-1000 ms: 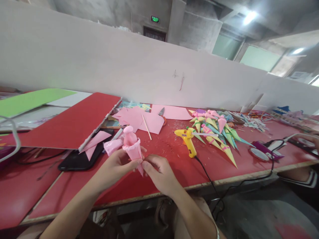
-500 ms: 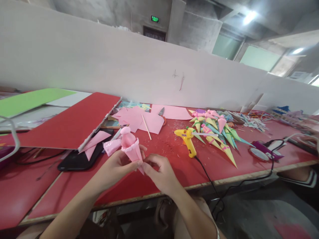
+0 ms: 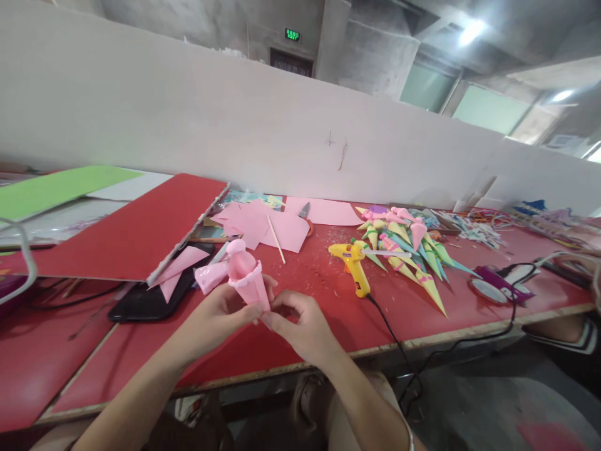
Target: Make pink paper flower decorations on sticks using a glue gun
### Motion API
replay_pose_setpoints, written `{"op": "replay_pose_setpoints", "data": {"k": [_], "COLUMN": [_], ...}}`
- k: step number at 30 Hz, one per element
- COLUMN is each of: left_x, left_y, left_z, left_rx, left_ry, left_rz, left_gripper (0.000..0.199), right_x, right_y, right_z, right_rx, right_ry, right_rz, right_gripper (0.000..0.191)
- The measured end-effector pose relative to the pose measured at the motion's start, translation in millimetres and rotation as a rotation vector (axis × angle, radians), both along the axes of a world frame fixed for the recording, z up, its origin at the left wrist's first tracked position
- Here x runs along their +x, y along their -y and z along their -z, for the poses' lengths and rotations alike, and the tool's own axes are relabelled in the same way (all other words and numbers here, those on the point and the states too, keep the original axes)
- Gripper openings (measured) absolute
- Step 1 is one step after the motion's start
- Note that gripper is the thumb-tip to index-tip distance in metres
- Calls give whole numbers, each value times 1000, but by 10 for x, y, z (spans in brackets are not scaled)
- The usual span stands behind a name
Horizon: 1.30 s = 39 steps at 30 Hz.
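A pink paper cone [image 3: 248, 285] with a ruffled rim and a rounded pink blob at its top edge is held upright above the table's front. Around its lower body my left hand [image 3: 230, 316] is wrapped, thumb across the front. My right hand [image 3: 298, 322] pinches the cone near its pointed lower end, and those fingers hide the tip. Just behind the left hand lies a shiny pink packet [image 3: 211, 275]. To the right of both hands, a yellow glue gun [image 3: 354, 269] rests on the red table with a glue stick in its back.
Finished-looking coloured cones [image 3: 408, 241] are heaped at right. Pink sheets [image 3: 258, 225], a thin stick [image 3: 276, 239] and scissors [image 3: 305, 216] lie behind. A black tray [image 3: 141, 304] and red board [image 3: 145, 232] stand left. The glue gun's cord [image 3: 389, 329] hangs over the edge. Another person's arm [image 3: 558, 329] shows far right.
The cone's lower end has shifted slightly and its tip, visible before below the fingers, is now covered. Both hands stay in nearly the same place.
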<state>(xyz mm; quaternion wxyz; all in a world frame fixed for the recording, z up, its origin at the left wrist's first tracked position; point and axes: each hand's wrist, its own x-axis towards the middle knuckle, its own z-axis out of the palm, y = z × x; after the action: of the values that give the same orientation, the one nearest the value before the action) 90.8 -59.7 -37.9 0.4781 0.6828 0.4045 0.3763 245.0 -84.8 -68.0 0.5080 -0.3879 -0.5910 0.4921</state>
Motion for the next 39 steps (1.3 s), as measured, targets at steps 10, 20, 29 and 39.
{"op": "replay_pose_setpoints", "data": {"k": [10, 20, 29, 39], "left_x": [-8, 11, 46, 69], "left_y": [-45, -54, -28, -35], "left_z": [17, -28, 14, 8], "left_rx": [23, 132, 33, 17], "left_ry": [-59, -121, -60, -31], "left_rz": [-77, -68, -83, -60], "left_gripper": [21, 17, 19, 23], "right_x": [31, 9, -7, -22], "right_y": [13, 18, 14, 14], "right_z": [14, 39, 72, 139], "right_rx": [54, 96, -7, 5], "right_ry": [80, 220, 183, 190], "right_rz": [-6, 18, -10, -7], "right_gripper": [17, 18, 24, 38]}}
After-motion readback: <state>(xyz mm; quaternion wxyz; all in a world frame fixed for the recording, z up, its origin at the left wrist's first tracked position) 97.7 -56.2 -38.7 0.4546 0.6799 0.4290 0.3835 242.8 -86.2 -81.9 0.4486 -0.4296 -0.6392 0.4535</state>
